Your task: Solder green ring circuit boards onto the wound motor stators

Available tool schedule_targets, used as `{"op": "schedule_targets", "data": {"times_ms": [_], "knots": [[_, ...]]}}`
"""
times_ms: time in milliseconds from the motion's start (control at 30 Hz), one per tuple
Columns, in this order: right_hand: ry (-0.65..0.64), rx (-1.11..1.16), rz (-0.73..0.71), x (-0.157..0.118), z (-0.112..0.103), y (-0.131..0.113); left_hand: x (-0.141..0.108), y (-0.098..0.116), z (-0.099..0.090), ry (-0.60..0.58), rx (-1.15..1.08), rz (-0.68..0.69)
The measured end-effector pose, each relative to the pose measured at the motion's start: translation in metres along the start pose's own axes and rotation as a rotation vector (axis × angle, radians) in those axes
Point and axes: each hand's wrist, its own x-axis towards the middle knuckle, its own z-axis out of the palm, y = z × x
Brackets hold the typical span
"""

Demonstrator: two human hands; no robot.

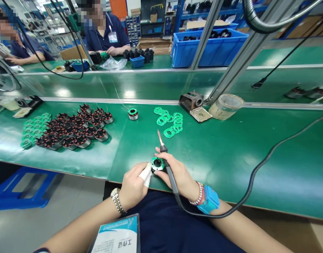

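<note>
A motor stator [157, 163] topped with a ring-shaped green circuit board is held between my hands near the table's front edge. My left hand [136, 182], with white covers on its fingers, is closed on its left side. My right hand [177, 172] has a soldering iron [164, 149] lodged in its grip, the metal tip pointing up and away from the stator. Right thumb and fingertips also touch the stator's right side. Farther off, another stator [133, 114] with a green board stands alone. Loose green ring boards [170, 121] lie to its right.
Many copper-wound stators [74, 128] crowd the left of the table [135, 140], beside a pile of green boards [35, 130]. A soldering iron stand [194, 102] and a round tub [226, 106] sit back right. The iron's cord [252, 179] loops over my right forearm. Co-workers [105, 31] sit opposite.
</note>
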Motion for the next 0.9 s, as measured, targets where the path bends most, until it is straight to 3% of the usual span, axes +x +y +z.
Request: {"op": "schedule_targets", "data": {"times_ms": [233, 333, 433, 567, 700, 800, 900], "knots": [[-0.046, 0.052, -0.040, 0.003, -0.008, 0.000, 0.003, -0.006, 0.000, -0.059, -0.408, -0.264], [-0.018, 0.005, -0.036, 0.002, -0.008, -0.002, 0.008, -0.017, -0.003, -0.095, -0.530, -0.297], [-0.058, 0.009, -0.049, 0.003, -0.010, -0.002, 0.017, -0.029, -0.008, -0.128, -0.445, -0.219], [-0.136, 0.043, -0.059, 0.008, -0.018, 0.000, 0.032, -0.044, -0.015, -0.167, -0.243, 0.072], [-0.173, 0.045, -0.042, 0.012, -0.023, 0.003, 0.040, -0.055, -0.018, -0.193, -0.203, 0.285], [-0.198, 0.047, -0.039, 0.014, -0.025, 0.004, 0.041, -0.060, -0.018, -0.225, -0.235, 0.329], [-0.210, 0.043, -0.054, 0.014, -0.025, 0.005, 0.042, -0.056, -0.016, -0.242, -0.252, 0.245]]}}
